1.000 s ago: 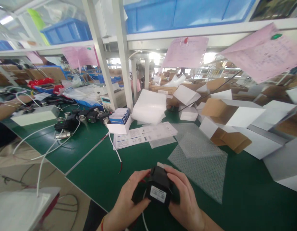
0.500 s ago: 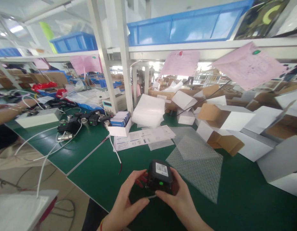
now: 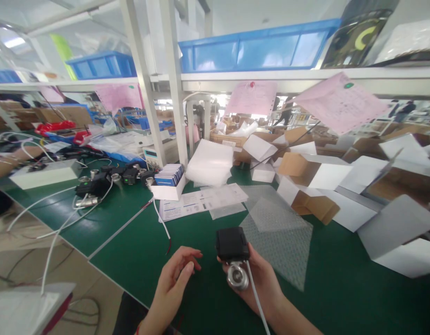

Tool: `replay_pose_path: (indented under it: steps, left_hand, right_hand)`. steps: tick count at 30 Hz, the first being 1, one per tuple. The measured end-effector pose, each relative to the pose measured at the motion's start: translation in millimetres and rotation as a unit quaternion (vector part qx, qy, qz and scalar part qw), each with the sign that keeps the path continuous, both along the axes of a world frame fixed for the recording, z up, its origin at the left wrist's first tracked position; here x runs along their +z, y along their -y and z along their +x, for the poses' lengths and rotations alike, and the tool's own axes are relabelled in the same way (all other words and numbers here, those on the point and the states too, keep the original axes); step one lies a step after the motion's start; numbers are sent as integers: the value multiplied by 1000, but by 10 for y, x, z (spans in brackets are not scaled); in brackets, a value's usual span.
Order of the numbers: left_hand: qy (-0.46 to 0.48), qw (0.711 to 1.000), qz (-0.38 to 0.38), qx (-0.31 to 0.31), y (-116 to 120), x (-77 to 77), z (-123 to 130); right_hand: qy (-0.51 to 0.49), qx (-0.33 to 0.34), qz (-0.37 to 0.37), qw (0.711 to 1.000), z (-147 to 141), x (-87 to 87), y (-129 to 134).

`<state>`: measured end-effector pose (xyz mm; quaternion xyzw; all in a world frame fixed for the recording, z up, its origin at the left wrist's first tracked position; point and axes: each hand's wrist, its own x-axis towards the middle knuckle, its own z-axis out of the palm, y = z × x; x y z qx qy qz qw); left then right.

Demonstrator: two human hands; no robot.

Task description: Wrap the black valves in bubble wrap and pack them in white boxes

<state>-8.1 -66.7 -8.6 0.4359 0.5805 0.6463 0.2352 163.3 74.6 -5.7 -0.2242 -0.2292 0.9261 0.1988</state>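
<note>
My right hand (image 3: pixel 261 284) grips a motorized valve (image 3: pixel 232 244), a black box with a round silver metal fitting (image 3: pixel 237 275) below it. A white cable (image 3: pixel 258 302) runs down from the valve past my wrist. The fitting's round opening faces me. Left of the valve, my left hand (image 3: pixel 176 279) hovers above the green table (image 3: pixel 131 265) with nothing in it, fingers loosely curled and apart. Beyond the hands lie printed sheets (image 3: pixel 176 209) and bubble wrap bags (image 3: pixel 281 242).
A white box of blue booklets (image 3: pixel 168 181) and a foam sheet stack (image 3: pixel 209 163) stand farther back. Opened white cartons (image 3: pixel 361 204) crowd the right side. More black valves (image 3: pixel 96 184) with cables lie left, near another person's arm (image 3: pixel 12 160). Blue bins (image 3: pixel 260 49) sit on the shelf above.
My left hand has come off the valve and moved left. My right hand has turned the valve, so its label is out of sight and the metal fitting and cable show.
</note>
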Motion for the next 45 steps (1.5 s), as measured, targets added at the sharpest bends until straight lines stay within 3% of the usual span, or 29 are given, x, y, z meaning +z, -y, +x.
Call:
replay_pose_path:
  steps: [7,12,17,20,25,31,36,40,45]
  left_hand:
    - [6,999,-33,-17,-29,-38,-10]
    - [-4,999,-46,-15,-24,-39,-11]
    - [27,998,-47,-15,0,-71,-19]
    - [31,998,-33,-45,18,-85,-40]
    - [-1,988,-22,-153,30,-46,-80]
    - [-75,972,-101,-197,76,151,-65]
    - [-62,958,-154,-234,158,253,-105]
    - [-43,966,-147,-210,189,189,-90]
    - [-23,988,-133,-79,196,109,-102]
  right_hand:
    - [-5,23,10,1000,1,-26,5]
    - [37,29,112,993,-29,-62,60]
    - [61,49,210,975,-22,54,156]
    - [73,84,272,956,-22,98,204]
    - [119,107,370,915,-67,13,251]
    - [184,90,482,852,-72,0,271]
    - [208,76,544,809,-35,46,206]
    - [189,75,574,793,-10,96,203]
    - [155,92,656,733,47,196,248]
